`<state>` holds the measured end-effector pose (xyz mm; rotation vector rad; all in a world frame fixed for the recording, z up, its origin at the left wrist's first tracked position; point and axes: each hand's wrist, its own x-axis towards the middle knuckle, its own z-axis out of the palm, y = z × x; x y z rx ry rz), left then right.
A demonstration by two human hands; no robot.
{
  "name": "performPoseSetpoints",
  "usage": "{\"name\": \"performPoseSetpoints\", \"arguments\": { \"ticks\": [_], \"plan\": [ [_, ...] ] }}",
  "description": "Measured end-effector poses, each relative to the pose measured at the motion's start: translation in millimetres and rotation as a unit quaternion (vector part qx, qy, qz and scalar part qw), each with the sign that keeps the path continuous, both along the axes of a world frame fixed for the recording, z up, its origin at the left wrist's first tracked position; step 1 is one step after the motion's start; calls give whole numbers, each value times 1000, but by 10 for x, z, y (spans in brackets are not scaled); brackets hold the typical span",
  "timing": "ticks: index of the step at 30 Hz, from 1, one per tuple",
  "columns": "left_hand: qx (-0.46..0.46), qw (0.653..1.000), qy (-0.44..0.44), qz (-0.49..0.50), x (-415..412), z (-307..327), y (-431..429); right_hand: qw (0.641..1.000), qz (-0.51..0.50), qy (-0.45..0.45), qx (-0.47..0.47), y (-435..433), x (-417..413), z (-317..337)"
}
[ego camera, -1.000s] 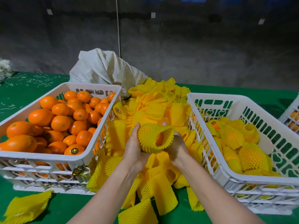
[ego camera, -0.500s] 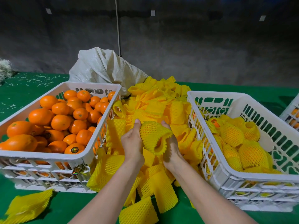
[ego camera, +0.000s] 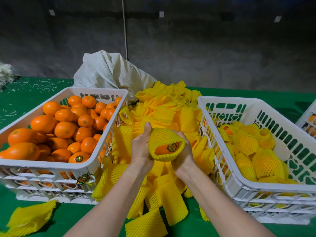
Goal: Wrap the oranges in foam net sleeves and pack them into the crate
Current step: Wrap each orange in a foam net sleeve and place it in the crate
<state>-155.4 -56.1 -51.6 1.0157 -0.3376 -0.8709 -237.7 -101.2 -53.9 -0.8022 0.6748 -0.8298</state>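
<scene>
Between my hands is an orange in a yellow foam net sleeve [ego camera: 165, 142]; the sleeve's open end faces me and shows the fruit with its round sticker. My left hand [ego camera: 142, 146] grips the sleeve's left side, thumb up. My right hand [ego camera: 183, 151] cups its right side from below. A white crate [ego camera: 109, 134] on the left holds several bare oranges [ego camera: 65, 129]. The white crate [ego camera: 215, 146] on the right holds several sleeved oranges [ego camera: 246, 142]. Under my hands lies a heap of empty yellow sleeves [ego camera: 164, 108].
A white woven sack [ego camera: 109, 72] slumps behind the sleeve heap. Loose sleeves [ego camera: 29, 218] lie on the green table cover [ego camera: 20, 100] at the near left. Another white crate's corner [ego camera: 310, 120] shows at the far right edge. A dark wall stands behind.
The sleeved orange has turned in my hands, so its open end now faces me and shows the sticker. Both hands have shifted round it, staying over the sleeve heap.
</scene>
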Motion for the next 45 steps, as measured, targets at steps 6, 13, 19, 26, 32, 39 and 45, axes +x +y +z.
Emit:
{"name": "performPoseSetpoints", "arguments": {
  "ticks": [6, 13, 19, 26, 32, 39, 45],
  "plan": [
    [70, 993, -32, -89, 88, -71, 41, 997, 24, 45, -56, 15, -54, 2],
    [133, 935, 49, -325, 126, 115, 153, 959, -23, 105, -261, -12, -268, 133],
    [97, 944, 10, -316, 53, 72, 92, 935, -26, 137, -327, -113, -271, 138],
    [77, 954, -76, -280, -21, 97, 72, 911, -47, 189, -363, -120, -399, -76],
    [13, 977, -43, -208, -187, 121, -49, 898, 51, 159, -406, 28, -485, -102],
    [32, 988, -48, -140, -517, 160, -291, 884, -10, 171, -434, -90, -731, 51],
    [-10, 978, -97, -182, -998, 223, -650, 901, -78, 133, -406, -575, -1215, 262]
  ]
}}
